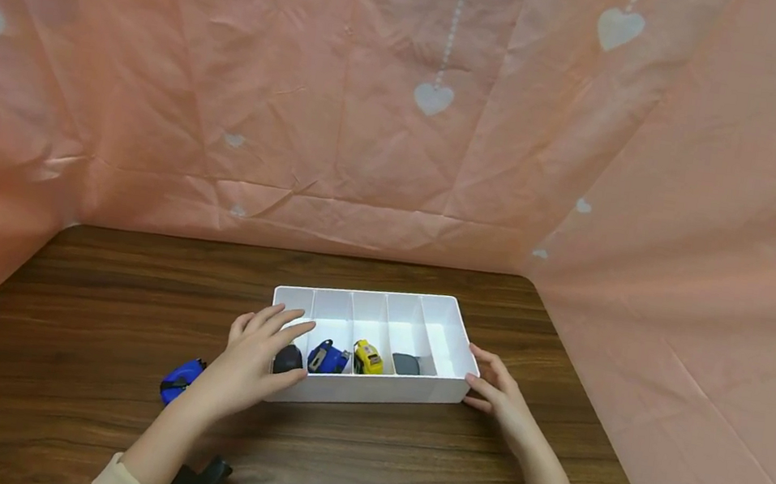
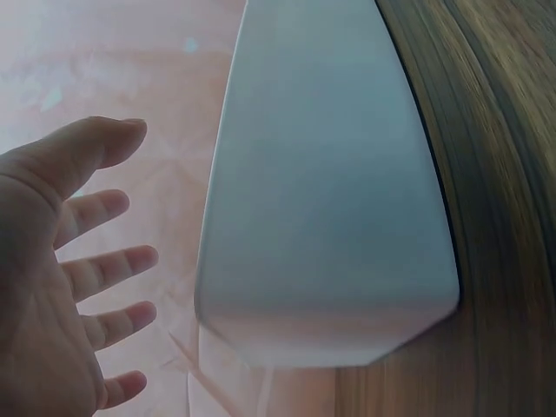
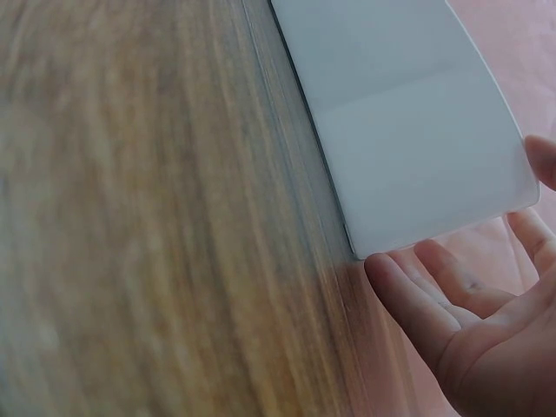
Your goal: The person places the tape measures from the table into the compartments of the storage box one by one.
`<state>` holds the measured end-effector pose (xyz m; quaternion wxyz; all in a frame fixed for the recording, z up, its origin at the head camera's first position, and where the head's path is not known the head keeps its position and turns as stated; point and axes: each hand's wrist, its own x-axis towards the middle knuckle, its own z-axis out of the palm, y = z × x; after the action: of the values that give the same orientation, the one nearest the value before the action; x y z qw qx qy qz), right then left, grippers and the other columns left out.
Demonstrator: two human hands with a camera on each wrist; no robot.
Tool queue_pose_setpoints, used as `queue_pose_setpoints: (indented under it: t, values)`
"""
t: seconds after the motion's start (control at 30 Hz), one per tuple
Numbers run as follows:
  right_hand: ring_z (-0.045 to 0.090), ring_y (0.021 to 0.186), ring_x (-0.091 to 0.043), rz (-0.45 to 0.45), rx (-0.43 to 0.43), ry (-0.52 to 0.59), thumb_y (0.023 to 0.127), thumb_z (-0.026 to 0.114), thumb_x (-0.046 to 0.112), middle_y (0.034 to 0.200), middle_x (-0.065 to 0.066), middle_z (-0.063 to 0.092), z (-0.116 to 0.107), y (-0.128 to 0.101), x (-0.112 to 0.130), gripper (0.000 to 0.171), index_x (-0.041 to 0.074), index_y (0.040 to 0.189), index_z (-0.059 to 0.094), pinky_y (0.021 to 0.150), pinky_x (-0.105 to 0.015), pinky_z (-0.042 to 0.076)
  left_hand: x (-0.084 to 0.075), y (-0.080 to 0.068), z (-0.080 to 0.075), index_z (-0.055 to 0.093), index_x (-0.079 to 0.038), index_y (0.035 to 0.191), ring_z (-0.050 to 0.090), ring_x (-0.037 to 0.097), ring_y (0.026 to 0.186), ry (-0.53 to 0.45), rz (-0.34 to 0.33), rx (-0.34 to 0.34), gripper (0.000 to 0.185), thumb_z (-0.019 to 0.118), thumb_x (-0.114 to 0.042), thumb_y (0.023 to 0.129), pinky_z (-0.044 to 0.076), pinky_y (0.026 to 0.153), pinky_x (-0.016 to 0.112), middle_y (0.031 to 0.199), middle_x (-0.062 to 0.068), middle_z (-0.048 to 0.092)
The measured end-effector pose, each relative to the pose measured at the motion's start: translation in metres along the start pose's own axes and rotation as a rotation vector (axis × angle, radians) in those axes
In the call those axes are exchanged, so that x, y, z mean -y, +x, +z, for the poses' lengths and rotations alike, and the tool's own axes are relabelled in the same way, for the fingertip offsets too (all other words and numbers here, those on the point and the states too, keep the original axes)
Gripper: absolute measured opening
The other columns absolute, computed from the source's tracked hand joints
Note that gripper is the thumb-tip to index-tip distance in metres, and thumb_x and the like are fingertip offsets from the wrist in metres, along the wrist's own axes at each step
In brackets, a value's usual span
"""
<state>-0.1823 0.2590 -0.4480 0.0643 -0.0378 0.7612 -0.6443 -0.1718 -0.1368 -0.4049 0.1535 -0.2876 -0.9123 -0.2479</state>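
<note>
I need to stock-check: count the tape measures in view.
5: four in the white tray, a black one, a blue one, a yellow one, a grey one; another blue one on the table, left. Hands may hide more.

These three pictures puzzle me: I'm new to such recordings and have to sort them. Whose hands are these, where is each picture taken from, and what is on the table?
No machine here: a person works with bare hands and wears three cameras. The wide picture comes from the head and looks down at a wooden table with pink cloth around it. The two blurry close-ups come from the wrists.

On the table stands a white divided tray. Its compartments hold a black item, a blue one, a yellow one and a dark grey one; the rightmost looks empty. Another blue item lies on the table left of the tray.

The left hand rests spread over the tray's left end; the right hand touches its right end. Neither grips anything.
</note>
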Motion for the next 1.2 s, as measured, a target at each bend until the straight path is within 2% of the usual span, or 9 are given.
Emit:
queue_pose_setpoints:
  t: [0.3, 0.47, 0.63, 0.9, 1.2]
  values:
    - [0.045, 0.121, -0.035, 0.000, 0.001, -0.001, 0.097, 0.056, 0.017, 0.143, -0.027, 0.034, 0.000, -0.001, -0.001, 0.056, 0.006, 0.147, 0.032, 0.087, -0.045, 0.049, 0.011, -0.018, -0.012, 0.053, -0.014, 0.136, 0.030, 0.037, 0.133, -0.029, -0.019, -0.023, 0.063, 0.078, -0.028, 0.080, 0.013, 0.099, 0.064, 0.141, 0.013, 0.045]
    - [0.043, 0.123, -0.037, -0.008, 0.008, 0.002, 0.097, 0.056, 0.016, 0.144, -0.027, 0.033, 0.000, -0.001, -0.001, 0.056, 0.006, 0.147, 0.032, 0.088, -0.046, 0.049, 0.020, -0.027, -0.018, 0.053, -0.013, 0.135, 0.031, 0.038, 0.131, -0.031, -0.020, -0.057, 0.064, 0.079, -0.026, 0.079, 0.014, 0.098, 0.064, 0.140, 0.013, 0.046]
    - [0.050, 0.115, -0.030, -0.032, 0.005, 0.005, 0.097, 0.056, 0.014, 0.139, -0.028, 0.038, 0.001, -0.001, -0.002, 0.056, 0.004, 0.146, 0.033, 0.087, -0.047, 0.049, 0.028, -0.033, -0.023, 0.053, -0.013, 0.135, 0.032, 0.041, 0.130, -0.030, -0.042, -0.076, 0.064, 0.080, -0.023, 0.077, 0.015, 0.095, 0.065, 0.138, 0.014, 0.047]
    - [0.051, 0.114, -0.028, -0.033, 0.010, 0.005, 0.097, 0.056, 0.014, 0.138, -0.028, 0.038, 0.000, -0.001, -0.003, 0.056, 0.005, 0.146, 0.033, 0.087, -0.047, 0.049, 0.037, -0.044, -0.027, 0.053, -0.013, 0.136, 0.032, 0.040, 0.130, -0.016, -0.083, -0.063, 0.063, 0.079, -0.024, 0.079, 0.015, 0.094, 0.065, 0.138, 0.013, 0.047]
    - [0.051, 0.114, -0.028, -0.029, 0.006, 0.003, 0.097, 0.056, 0.014, 0.138, -0.028, 0.038, 0.000, -0.001, -0.003, 0.056, 0.005, 0.147, 0.033, 0.087, -0.047, 0.049, 0.051, -0.056, -0.032, 0.048, -0.014, 0.141, 0.027, 0.045, 0.131, -0.056, -0.145, -0.004, 0.066, 0.073, -0.036, 0.085, 0.010, 0.095, 0.070, 0.145, 0.015, 0.039]
